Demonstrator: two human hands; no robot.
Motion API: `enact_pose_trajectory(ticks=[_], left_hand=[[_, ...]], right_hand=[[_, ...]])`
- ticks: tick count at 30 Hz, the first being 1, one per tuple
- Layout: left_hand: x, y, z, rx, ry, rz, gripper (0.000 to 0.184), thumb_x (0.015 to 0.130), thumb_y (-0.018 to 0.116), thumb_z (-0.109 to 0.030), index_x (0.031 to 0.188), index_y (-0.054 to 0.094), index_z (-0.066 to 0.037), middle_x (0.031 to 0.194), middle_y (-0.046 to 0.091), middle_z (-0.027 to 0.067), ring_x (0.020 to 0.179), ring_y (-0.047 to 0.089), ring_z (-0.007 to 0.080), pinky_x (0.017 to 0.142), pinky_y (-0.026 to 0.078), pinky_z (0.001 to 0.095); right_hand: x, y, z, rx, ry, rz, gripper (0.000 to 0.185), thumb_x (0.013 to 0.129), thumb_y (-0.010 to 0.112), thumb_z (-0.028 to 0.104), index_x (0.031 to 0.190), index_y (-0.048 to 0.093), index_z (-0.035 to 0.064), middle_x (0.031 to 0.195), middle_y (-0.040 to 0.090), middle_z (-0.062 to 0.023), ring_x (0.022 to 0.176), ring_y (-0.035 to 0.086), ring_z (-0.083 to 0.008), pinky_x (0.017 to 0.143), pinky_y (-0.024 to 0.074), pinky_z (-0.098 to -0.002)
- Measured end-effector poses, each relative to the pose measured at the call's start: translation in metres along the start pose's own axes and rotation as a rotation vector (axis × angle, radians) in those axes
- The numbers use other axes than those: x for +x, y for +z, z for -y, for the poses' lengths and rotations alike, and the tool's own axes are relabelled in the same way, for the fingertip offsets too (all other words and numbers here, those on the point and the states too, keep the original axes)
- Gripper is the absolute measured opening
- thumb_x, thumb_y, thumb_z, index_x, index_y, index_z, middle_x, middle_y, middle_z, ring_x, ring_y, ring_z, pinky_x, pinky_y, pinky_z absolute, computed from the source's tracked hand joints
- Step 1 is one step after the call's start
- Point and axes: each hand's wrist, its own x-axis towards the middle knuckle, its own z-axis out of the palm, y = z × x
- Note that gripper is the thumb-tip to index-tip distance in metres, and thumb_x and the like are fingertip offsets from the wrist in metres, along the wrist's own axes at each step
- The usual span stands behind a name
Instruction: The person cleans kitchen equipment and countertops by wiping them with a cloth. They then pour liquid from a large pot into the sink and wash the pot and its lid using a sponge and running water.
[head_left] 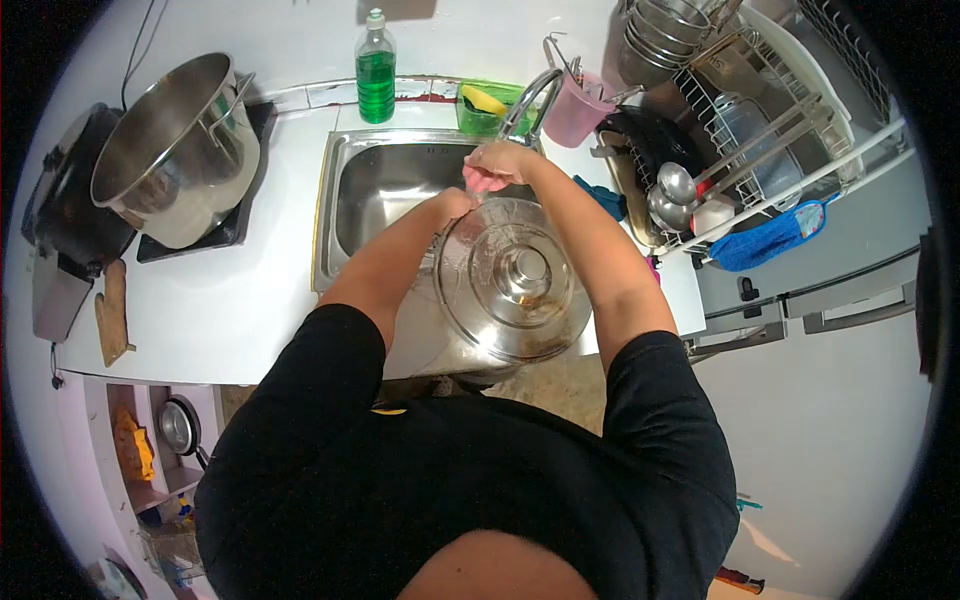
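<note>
Nearest to the person is the big metal lid (510, 300), knob side up, sitting over the near right part of the sink (325, 200) and the near edge of the white table (220, 315). Down at near left, below the table, there's a shelf (178, 480) with a pan (178, 425) in it. Left hand (455, 205) is right at the lid's far left rim, but its fingers are mostly hidden, so can't tell if they're clamped on it. Right hand (503, 163) is just past that, bent over under the tap (537, 100); can't tell whether those fingers are together or gripping something pink. Off left there's a huge steel pot (190, 165) on a black stove (240, 205), and off right a loaded dish rack (845, 170) with a blue cloth (765, 240) hanging off it. At the far side: a pink cup (572, 115) of utensils, a green tray (475, 121) with something yellow in it, and a bottle (376, 75) of green liquid.
</note>
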Motion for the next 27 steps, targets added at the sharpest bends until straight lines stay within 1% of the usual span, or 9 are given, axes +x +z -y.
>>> enact_pose_trajectory(ticks=[4,6,8,11,13,16,19,23,27], left_hand=[[0.065,-0.031,0.046,-0.023,0.012,0.055,0.020,0.078,0.053,-0.019,0.089,0.060,-0.003,0.091,0.060,0.0141,0.080,0.058,0.0280,0.068,0.046,0.0330],[0.134,-0.083,0.095,0.399,0.529,0.172,0.020,0.081,0.051,-0.019,0.090,0.060,-0.004,0.093,0.060,0.0141,0.082,0.058,0.0290,0.070,0.047,0.0329],[0.127,-0.098,0.085,0.537,0.624,0.181,0.023,0.085,0.047,-0.021,0.091,0.060,-0.003,0.096,0.060,0.0144,0.085,0.058,0.0284,0.071,0.047,0.0319],[0.026,-0.107,-0.005,-0.263,-0.054,-0.183,0.032,0.091,0.040,-0.026,0.100,0.053,0.002,0.097,0.058,0.0140,0.087,0.058,0.0254,0.074,0.049,0.0427],[-0.008,-0.111,-0.032,-0.717,-0.104,-0.129,0.037,0.091,0.038,-0.027,0.108,0.047,0.003,0.103,0.056,0.0133,0.089,0.058,0.0241,0.075,0.050,0.0408],[-0.057,-0.114,-0.073,-0.506,-0.045,-0.333,0.036,0.090,0.040,-0.028,0.110,0.045,0.002,0.104,0.054,0.0139,0.086,0.058,0.0259,0.070,0.050,0.0421],[-0.059,-0.130,-0.078,-0.426,0.099,-0.350,0.033,0.090,0.040,-0.028,0.106,0.046,0.001,0.100,0.055,0.0126,0.083,0.057,0.0235,0.065,0.049,0.0419],[-0.058,-0.129,-0.077,-0.383,0.167,-0.329,0.031,0.090,0.040,-0.028,0.104,0.047,-0.001,0.096,0.055,0.0116,0.082,0.055,0.0213,0.064,0.047,0.0387],[-0.087,-0.111,-0.093,-0.351,0.302,-0.307,0.027,0.091,0.040,-0.027,0.101,0.048,-0.003,0.094,0.056,0.0084,0.082,0.053,0.0167,0.071,0.045,0.0329]], right_hand=[[0.019,0.005,-0.004,0.348,-0.014,-0.127,0.023,0.087,0.043,0.024,0.089,0.055,0.0040,0.073,0.059,-0.0052,0.063,0.058,-0.0136,0.053,0.0471,-0.0229],[0.017,0.012,0.005,0.473,-0.010,-0.026,0.023,0.087,0.044,0.025,0.090,0.054,0.0034,0.074,0.058,-0.0062,0.064,0.058,-0.0151,0.056,0.0492,-0.0252],[0.014,0.017,0.012,0.721,0.004,0.138,0.023,0.087,0.045,0.023,0.097,0.050,0.0025,0.081,0.057,-0.0102,0.069,0.059,-0.0187,0.062,0.0533,-0.0302],[0.022,0.018,0.010,0.611,0.106,-0.228,0.021,0.089,0.042,0.018,0.098,0.049,0.0016,0.087,0.057,-0.0122,0.076,0.060,-0.0195,0.063,0.0528,-0.0289],[0.042,0.011,-0.004,0.605,0.044,-0.293,0.020,0.089,0.040,0.015,0.099,0.049,0.0000,0.087,0.057,-0.0122,0.076,0.060,-0.0197,0.065,0.0524,-0.0277],[0.023,0.010,0.006,0.926,-0.099,0.042,0.016,0.087,0.042,0.011,0.096,0.048,-0.0014,0.082,0.054,-0.0104,0.070,0.057,-0.0179,0.060,0.0524,-0.0249],[0.055,0.007,-0.011,0.878,-0.082,-0.263,0.016,0.087,0.041,0.008,0.096,0.048,-0.0022,0.086,0.056,-0.0114,0.074,0.058,-0.0178,0.063,0.0526,-0.0262],[0.020,0.012,0.014,1.021,-0.145,0.022,0.012,0.085,0.044,0.007,0.087,0.052,-0.0017,0.075,0.055,-0.0096,0.060,0.056,-0.0172,0.054,0.0529,-0.0280],[0.034,-0.004,-0.009,0.814,-0.111,-0.071,0.014,0.086,0.042,0.010,0.087,0.052,0.0007,0.076,0.057,-0.0081,0.061,0.058,-0.0165,0.052,0.0520,-0.0283]])
